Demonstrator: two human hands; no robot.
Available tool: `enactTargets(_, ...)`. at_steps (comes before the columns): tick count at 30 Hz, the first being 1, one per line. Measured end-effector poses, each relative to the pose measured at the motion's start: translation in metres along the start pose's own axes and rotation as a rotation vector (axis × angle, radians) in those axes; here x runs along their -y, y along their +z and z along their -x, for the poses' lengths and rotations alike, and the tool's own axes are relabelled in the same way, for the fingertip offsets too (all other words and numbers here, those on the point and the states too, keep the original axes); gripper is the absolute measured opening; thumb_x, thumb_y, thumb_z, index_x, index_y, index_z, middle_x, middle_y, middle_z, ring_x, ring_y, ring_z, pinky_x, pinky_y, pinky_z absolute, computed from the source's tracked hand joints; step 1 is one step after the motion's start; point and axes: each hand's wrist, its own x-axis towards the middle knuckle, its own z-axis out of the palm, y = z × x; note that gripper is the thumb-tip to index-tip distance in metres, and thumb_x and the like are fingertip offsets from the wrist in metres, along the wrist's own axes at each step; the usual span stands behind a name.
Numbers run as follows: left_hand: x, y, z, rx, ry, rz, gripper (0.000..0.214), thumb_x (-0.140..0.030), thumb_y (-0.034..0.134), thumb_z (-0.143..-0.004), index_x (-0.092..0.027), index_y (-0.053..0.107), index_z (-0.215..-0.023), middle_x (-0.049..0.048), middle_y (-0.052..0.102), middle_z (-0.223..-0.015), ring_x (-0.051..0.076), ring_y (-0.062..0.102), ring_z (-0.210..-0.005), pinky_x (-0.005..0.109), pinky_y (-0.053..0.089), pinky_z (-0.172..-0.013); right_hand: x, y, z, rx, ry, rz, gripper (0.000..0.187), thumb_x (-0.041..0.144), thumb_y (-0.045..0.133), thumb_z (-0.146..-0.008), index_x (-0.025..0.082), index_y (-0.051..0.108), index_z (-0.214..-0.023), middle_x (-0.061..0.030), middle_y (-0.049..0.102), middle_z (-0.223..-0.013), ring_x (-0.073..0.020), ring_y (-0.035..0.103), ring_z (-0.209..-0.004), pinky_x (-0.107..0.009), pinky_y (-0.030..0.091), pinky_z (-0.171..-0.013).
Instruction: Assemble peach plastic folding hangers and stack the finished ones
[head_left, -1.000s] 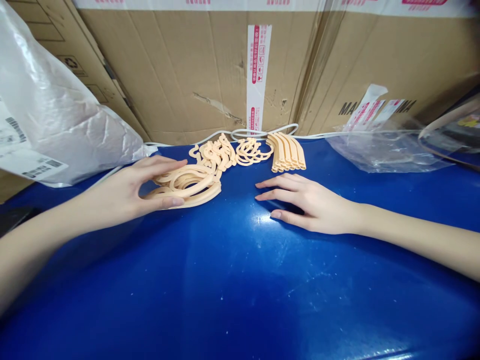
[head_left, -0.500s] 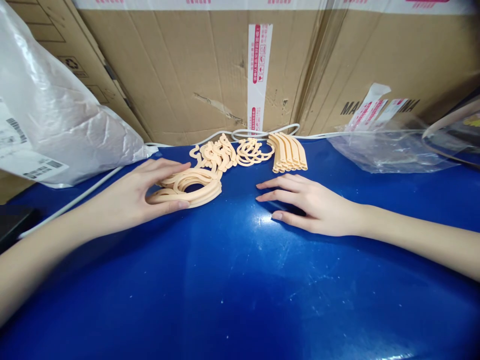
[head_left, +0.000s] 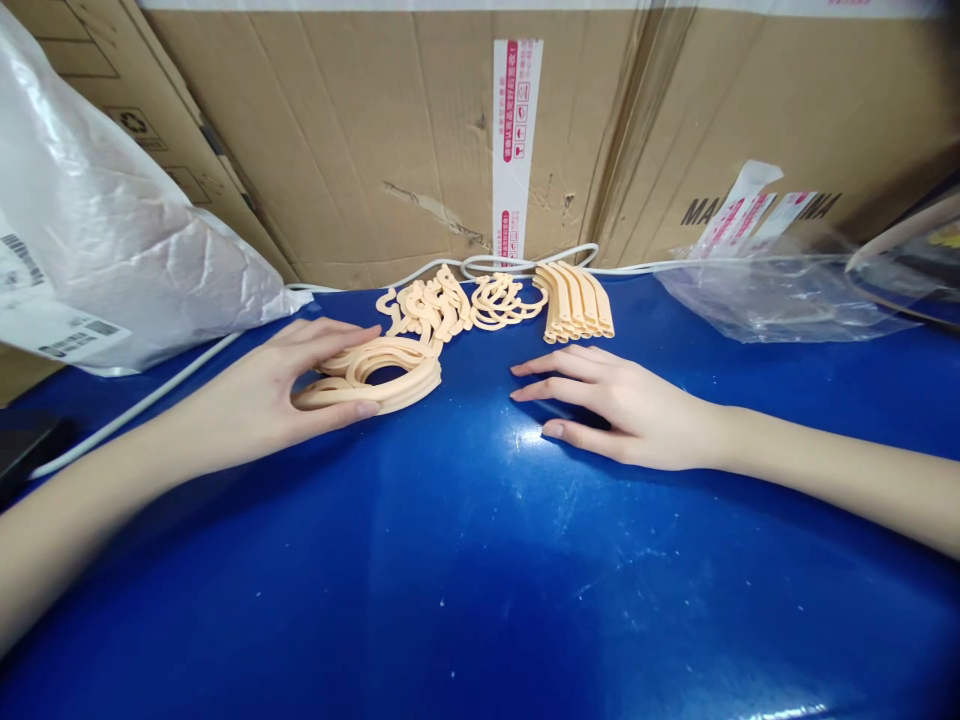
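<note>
My left hand (head_left: 300,385) is closed around the left side of a stack of cream curved ring pieces (head_left: 409,385), thumb on the near side and fingers on the far side. The stack lies on the blue tabletop. My right hand (head_left: 615,408) rests on the table with fingers stretched and apart, holding nothing. Just beyond it sits a bundle of cream curved tubes (head_left: 576,305). Behind the stack is a pile of wavy cream pieces (head_left: 435,303), and beside that a loose pile of thin cream arcs (head_left: 502,302).
Large cardboard boxes (head_left: 375,130) stand along the table's back edge, with a white cable (head_left: 637,268) running in front. A silvery padded bag (head_left: 150,240) leans at the left. A clear plastic bag (head_left: 772,295) lies at the back right. A dark object (head_left: 34,450) sits at the left edge.
The view has shifted very slightly. Both hands and the cream pieces stay where they were.
</note>
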Motion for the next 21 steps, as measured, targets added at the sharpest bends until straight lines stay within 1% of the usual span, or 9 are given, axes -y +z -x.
enactTargets(6, -0.0005, -0.0002, -0.0007, 0.007, -0.020, 0.000, 0.081, -0.074, 0.047, -0.079, -0.015, 0.051, -0.134, 0.0101, 0.055, -0.131, 0.028, 0.051, -0.120, 0.046, 0.038, -0.106, 0.0000, 0.0000, 0.0003, -0.001, 0.000, 0.005, 0.038, 0.037, 0.045, -0.097, 0.019, 0.058, -0.127, -0.0088, 0.053, -0.137, -0.0207, 0.051, -0.123, -0.039, 0.039, -0.106)
enactTargets(21, 0.0012, 0.0010, 0.0006, 0.005, -0.017, 0.002, 0.081, -0.075, 0.048, -0.077, -0.017, 0.052, -0.134, 0.0092, 0.056, -0.130, 0.029, 0.051, -0.119, 0.045, 0.039, -0.105, 0.0003, -0.0001, 0.0000, 0.005, 0.004, 0.003, 0.038, 0.037, 0.045, -0.097, 0.019, 0.058, -0.127, -0.0085, 0.053, -0.138, -0.0210, 0.051, -0.123, -0.040, 0.039, -0.106)
